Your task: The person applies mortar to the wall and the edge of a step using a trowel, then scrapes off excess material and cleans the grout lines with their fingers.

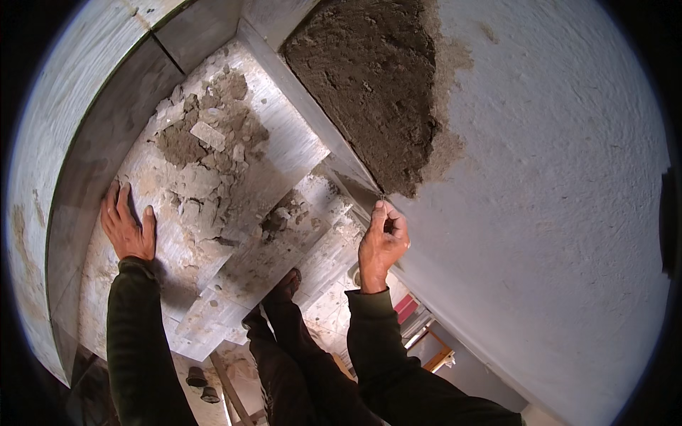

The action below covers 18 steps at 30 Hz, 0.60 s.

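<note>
My left hand (129, 226) lies with its fingers spread on the pale tiled landing (284, 128), beside the tiled side wall. My right hand (384, 238) is raised at the wall, thumb and forefinger pinched together. Its fingertips meet the lower end of the tile skirting (316, 99), just under a patch of wet brown mortar (373, 89). Something thin seems to show at the fingertips, too small to name. A heap of broken mortar and rubble (202, 153) covers the landing between my hands and the far corner.
Tiled steps (241, 291) drop from the landing toward me, with crumbs of debris (291, 216) on them. My foot (290, 280) stands on a step. The white plastered wall (540, 177) fills the right side. Two dark buckets (197, 377) stand below, near a wooden plank (231, 387).
</note>
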Available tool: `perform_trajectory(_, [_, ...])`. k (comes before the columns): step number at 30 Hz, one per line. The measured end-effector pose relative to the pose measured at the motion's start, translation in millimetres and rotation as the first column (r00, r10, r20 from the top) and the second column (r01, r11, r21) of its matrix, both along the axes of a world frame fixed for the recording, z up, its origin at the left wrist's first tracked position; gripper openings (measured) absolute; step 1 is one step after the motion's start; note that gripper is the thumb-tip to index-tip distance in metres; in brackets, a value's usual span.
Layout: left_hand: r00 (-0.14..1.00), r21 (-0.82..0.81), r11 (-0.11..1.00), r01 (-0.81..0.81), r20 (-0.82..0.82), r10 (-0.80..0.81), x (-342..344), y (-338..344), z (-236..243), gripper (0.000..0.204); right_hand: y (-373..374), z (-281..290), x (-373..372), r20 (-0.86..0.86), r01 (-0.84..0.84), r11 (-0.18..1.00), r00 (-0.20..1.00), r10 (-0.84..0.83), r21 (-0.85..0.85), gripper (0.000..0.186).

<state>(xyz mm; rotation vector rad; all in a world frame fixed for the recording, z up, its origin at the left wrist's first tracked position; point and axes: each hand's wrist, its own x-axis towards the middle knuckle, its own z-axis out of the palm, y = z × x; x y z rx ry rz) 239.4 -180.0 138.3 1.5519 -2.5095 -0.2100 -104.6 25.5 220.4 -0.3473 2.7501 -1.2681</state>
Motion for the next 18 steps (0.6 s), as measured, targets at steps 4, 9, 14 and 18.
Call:
perform_trajectory(4, [1.0, 0.001, 1.0, 0.002, -0.004, -0.002, 0.3, -0.6, -0.4, 0.057, 7.1, -5.5, -1.6, -0.069, -0.017, 1.0, 0.997, 0.016, -0.019, 0.018])
perform_trajectory(9, [1.0, 0.007, 1.0, -0.008, 0.01, 0.008, 0.9, 0.5, -2.1, 0.057, 12.6, -4.0, -4.1, -0.084, -0.05, 0.997, 0.995, 0.055, 0.059, 0.018])
perform_trajectory(14, [1.0, -0.008, 1.0, 0.003, -0.012, -0.004, 2.1, 0.1, -3.2, 0.057, 12.1, 4.2, 1.2, -0.156, -0.152, 0.98, 0.973, 0.17, 0.126, 0.018])
perform_trajectory(18, [1.0, -0.011, 1.0, -0.004, -0.005, 0.004, 2.5, -0.9, -3.5, 0.057, 12.8, 0.4, -1.2, -0.069, -0.099, 0.994, 0.992, 0.102, 0.053, 0.017])
